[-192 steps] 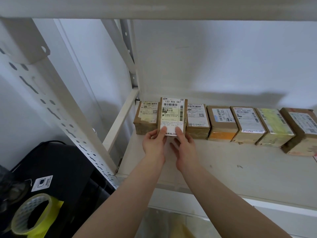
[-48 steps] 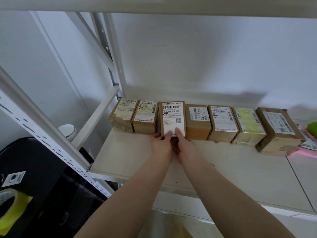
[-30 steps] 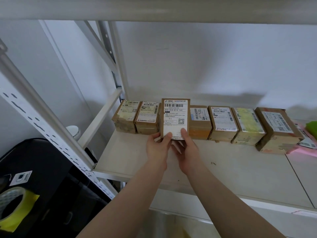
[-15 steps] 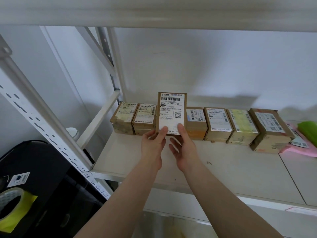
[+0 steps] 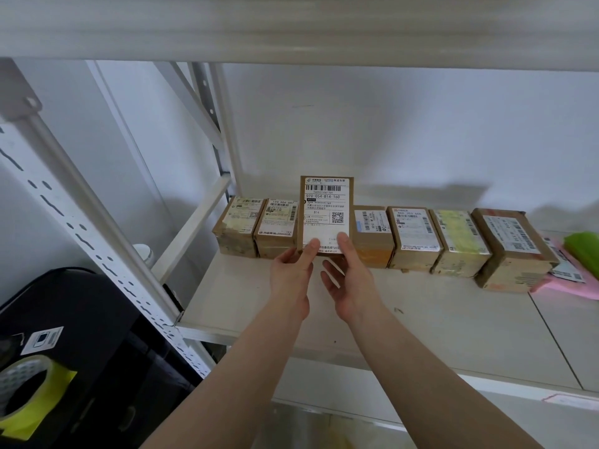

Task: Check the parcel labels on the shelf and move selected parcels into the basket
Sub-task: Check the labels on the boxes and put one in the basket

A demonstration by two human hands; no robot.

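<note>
Both hands held one small brown cardboard parcel with a white printed label (image 5: 326,215) raised above the white shelf board (image 5: 421,322), its label face turned toward the camera. The left hand (image 5: 291,277) pinched the lower left corner, thumb on the label and the other fingers curled behind. The right hand (image 5: 348,280) gripped the lower right corner in the same way, thumb on the front, palm partly open below the box. The parcel stood upright in front of a gap in the row of brown taped parcels (image 5: 411,238) along the white back wall, two of them to its left and four to its right. At the far right lay a pink flat mailer (image 5: 570,286) with a green bag (image 5: 585,247) above it. Down left, a yellow tape roll (image 5: 29,393) rested on a black case (image 5: 81,319).
</note>
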